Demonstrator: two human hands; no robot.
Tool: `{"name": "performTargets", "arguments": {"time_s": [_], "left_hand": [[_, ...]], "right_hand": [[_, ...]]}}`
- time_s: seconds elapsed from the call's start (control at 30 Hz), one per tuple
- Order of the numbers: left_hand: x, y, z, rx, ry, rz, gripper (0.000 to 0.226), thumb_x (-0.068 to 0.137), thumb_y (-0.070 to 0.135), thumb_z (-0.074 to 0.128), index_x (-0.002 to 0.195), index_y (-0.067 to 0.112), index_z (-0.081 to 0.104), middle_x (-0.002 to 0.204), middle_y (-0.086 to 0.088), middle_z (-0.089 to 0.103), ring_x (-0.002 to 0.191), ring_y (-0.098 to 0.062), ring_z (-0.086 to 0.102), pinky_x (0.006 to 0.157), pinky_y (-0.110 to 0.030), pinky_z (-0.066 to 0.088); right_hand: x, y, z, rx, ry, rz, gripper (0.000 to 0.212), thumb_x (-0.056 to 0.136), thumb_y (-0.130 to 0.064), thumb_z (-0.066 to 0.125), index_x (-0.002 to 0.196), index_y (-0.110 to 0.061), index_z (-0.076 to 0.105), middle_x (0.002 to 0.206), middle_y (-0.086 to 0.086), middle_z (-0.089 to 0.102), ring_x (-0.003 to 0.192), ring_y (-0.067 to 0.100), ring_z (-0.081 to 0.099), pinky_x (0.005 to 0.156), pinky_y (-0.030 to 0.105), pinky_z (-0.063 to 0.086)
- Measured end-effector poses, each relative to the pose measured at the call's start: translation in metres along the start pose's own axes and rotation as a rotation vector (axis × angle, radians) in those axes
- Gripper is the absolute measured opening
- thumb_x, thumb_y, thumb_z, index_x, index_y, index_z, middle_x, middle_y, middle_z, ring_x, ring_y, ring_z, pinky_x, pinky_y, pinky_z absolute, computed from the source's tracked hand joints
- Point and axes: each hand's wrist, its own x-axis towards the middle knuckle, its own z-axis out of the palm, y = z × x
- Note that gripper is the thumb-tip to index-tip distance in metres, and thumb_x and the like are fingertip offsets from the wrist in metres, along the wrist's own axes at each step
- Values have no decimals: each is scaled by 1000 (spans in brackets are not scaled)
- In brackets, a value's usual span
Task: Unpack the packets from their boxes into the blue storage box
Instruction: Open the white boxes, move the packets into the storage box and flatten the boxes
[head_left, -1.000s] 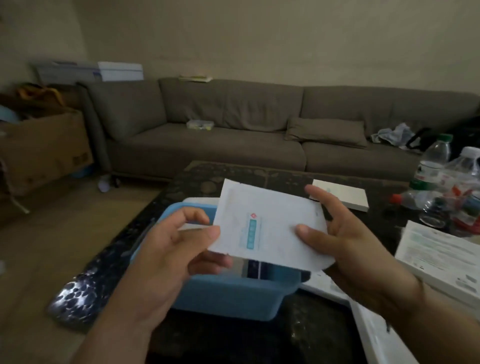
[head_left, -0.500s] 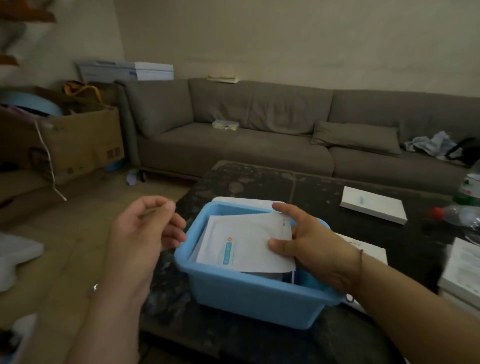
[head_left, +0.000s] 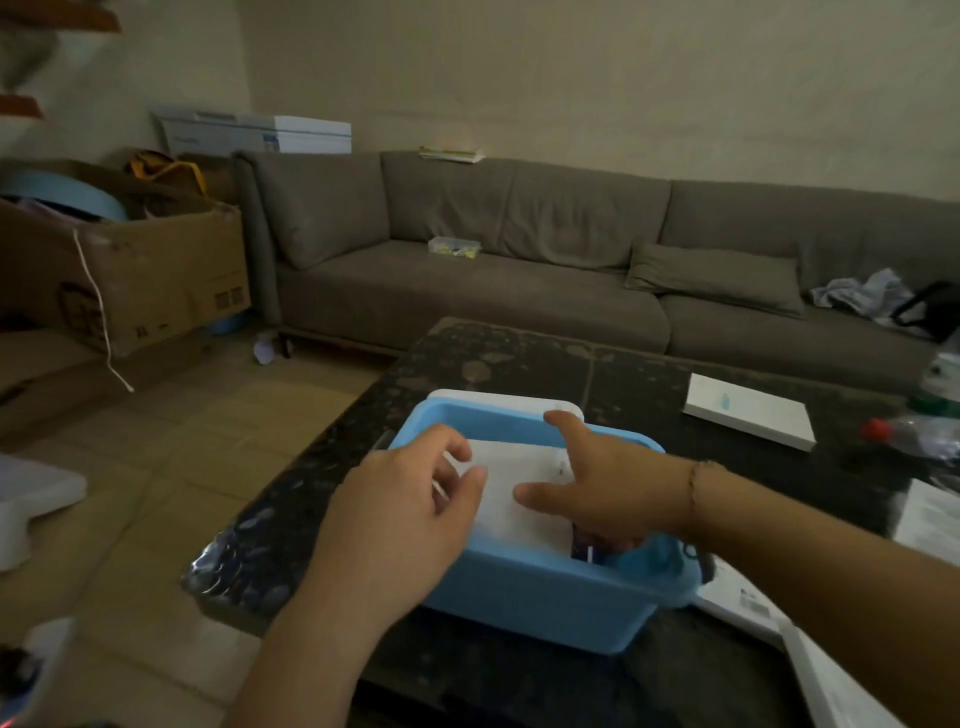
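I've got both hands over the blue storage box (head_left: 519, 597), right hand (head_left: 608, 488) spread loose on the white packet (head_left: 519, 499) lying flat inside, left hand (head_left: 410, 499) relaxed and holding nothing beside it.

2 bare forearms reach into view from the bottom edge, with no sleeves on either. The left hand (head_left: 410, 514) wears no ring or band that shows. The right hand (head_left: 613, 488) has 1 thin bracelet (head_left: 693, 488) at the wrist, a fine beaded or chain strand; the dim light hides its detail.
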Motion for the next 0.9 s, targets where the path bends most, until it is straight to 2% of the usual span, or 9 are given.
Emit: {"name": "performTargets", "arguments": {"time_s": [0.1, 0.2, 0.3, 0.47, 0.57, 0.63, 0.73, 0.8, 0.9], "left_hand": [[-1, 3, 1, 120, -13, 26, 18, 94, 47, 50, 110, 39, 52, 83, 16, 63, 76, 2, 56, 69, -14, 44], [-1, 5, 2, 164, -8, 16, 21, 94, 49, 48, 112, 40, 50, 83, 17, 62, 76, 2, 56, 69, -14, 46], [-1, 6, 3, 183, -16, 11, 22, 94, 50, 47, 113, 41, 50, 85, 18, 61, 75, 3, 55, 66, -12, 43], [-1, 10, 6, 211, 4, 30, 21, 93, 51, 47, 111, 40, 51, 85, 18, 62, 73, 2, 55, 64, -12, 39], [-1, 14, 10, 214, 47, 30, 17, 92, 48, 51, 105, 37, 55, 81, 16, 62, 71, -1, 55, 64, -17, 41], [-1, 15, 13, 131, 140, 68, 10, 89, 41, 59, 97, 34, 59, 76, 15, 63, 67, -2, 57, 63, -21, 45], [-6, 20, 19, -18, 302, 243, 7, 90, 29, 62, 91, 23, 65, 74, 12, 64, 64, -3, 59, 60, -17, 48], [-13, 29, 23, -84, 355, 417, 13, 90, 24, 59, 90, 14, 67, 75, 9, 64, 65, -6, 58, 62, -14, 47], [-30, 52, 32, -84, 269, 727, 18, 90, 21, 57, 83, 10, 70, 74, 4, 67, 69, -2, 58, 68, -16, 48]], "right_hand": [[-3, 2, -6, -109, 49, -42, 77, 96, -47, 50, 150, -37, -5, 99, -1, 57, 63, 12, 67, 57, 23, 59], [-6, 8, -3, -155, 6, -78, 74, 99, -42, 47, 151, -36, -6, 104, 0, 59, 84, 14, 67, 82, 30, 57], [-6, 10, 3, -224, -48, -132, 81, 97, -37, 51, 151, -37, -9, 125, 5, 59, 104, 18, 62, 98, 35, 48], [-1, 16, 10, -284, -12, -203, 98, 89, -42, 64, 150, -37, -13, 138, 5, 53, 114, 20, 58, 103, 39, 44], [-9, 24, 5, -203, 67, -246, 97, 86, -41, 69, 150, -39, -4, 115, -1, 64, 96, 11, 64, 93, 32, 52], [-29, 39, -7, -89, 231, -329, 82, 86, -40, 67, 148, -42, 13, 92, -12, 66, 82, 2, 64, 81, 20, 54], [-79, 89, -9, 93, 577, -477, 46, 84, -52, 57, 127, -53, 40, 89, -20, 65, 77, -6, 63, 66, 8, 50], [-119, 129, 5, 47, 690, -457, 29, 88, -61, 50, 116, -56, 47, 89, -25, 63, 71, -7, 62, 60, 3, 45], [-146, 184, 32, -350, 445, -189, 41, 81, -80, 37, 120, -71, 28, 110, -41, 54, 98, -20, 53, 80, 10, 51]]}}
